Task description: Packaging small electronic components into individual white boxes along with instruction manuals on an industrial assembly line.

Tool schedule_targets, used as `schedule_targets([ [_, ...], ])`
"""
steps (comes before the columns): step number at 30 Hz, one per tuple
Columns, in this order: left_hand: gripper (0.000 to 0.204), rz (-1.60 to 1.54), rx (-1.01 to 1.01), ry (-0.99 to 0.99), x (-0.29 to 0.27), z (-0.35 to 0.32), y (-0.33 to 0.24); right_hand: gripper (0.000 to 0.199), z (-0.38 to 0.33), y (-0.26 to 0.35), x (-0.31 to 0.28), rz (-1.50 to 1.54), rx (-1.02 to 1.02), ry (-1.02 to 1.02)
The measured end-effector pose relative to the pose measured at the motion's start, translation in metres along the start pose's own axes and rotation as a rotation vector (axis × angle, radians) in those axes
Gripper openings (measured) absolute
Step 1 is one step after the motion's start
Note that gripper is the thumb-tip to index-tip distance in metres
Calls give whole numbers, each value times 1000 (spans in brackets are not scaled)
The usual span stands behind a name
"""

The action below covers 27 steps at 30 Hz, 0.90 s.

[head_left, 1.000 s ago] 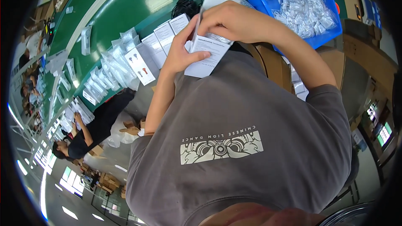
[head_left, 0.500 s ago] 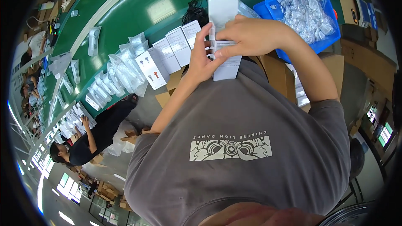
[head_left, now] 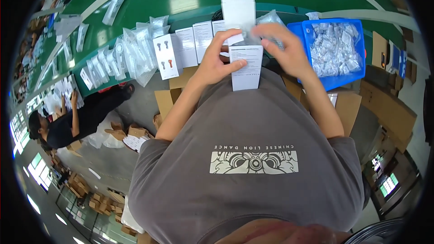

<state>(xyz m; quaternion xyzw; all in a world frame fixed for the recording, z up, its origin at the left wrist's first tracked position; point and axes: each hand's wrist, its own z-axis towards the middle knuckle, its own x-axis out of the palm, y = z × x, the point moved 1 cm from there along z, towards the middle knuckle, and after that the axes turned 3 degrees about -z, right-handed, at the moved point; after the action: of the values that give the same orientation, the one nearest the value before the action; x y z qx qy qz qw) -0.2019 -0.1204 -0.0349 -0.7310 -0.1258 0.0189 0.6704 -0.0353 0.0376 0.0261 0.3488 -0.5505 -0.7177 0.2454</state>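
Observation:
My left hand (head_left: 216, 61) grips a white printed carton (head_left: 246, 70), upright against my shirt, thumb across its text panel. A white flap sticks out at the carton's top, by my left fingertips. Just right of that top end hovers my right hand (head_left: 289, 52), its fingers smeared by motion; whether they hold anything cannot be made out. Something clear and thin shows between the two hands, too blurred to name. Beyond the carton lies a white rectangular tray-like piece (head_left: 238, 11). Several more white cartons (head_left: 184, 47) stand in a row at left, the nearest with earphone pictures (head_left: 167, 58).
Clear plastic packs (head_left: 135, 54) line the green bench (head_left: 199, 4) at left. A blue bin (head_left: 325, 81) of small bagged parts stands at right, with a clear bag (head_left: 271, 18) beside the tray-like piece. Open cardboard boxes (head_left: 348, 108) sit below. Another person (head_left: 68, 122) works at far left.
My right hand has lifted off the carton's top and moved right. My left hand still holds the carton. The view has turned, so the bench items sit differently.

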Motion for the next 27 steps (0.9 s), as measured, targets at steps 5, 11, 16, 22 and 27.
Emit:
schedule_targets([
  [5,67,21,0,103,-1,8,-13,13,-5,-3,-3,-183,-92,258],
  [11,60,162,-6,219,12,15,-27,10,45,2,-23,-306,-31,-106],
  [16,59,113,-31,189,16,12,-26,14,49,-15,-18,-528,-326,27],
  [22,62,101,15,152,15,14,-13,19,28,-13,-13,97,25,249],
  [27,75,99,-66,104,18,5,5,17,20,2,-1,24,193,251],
])
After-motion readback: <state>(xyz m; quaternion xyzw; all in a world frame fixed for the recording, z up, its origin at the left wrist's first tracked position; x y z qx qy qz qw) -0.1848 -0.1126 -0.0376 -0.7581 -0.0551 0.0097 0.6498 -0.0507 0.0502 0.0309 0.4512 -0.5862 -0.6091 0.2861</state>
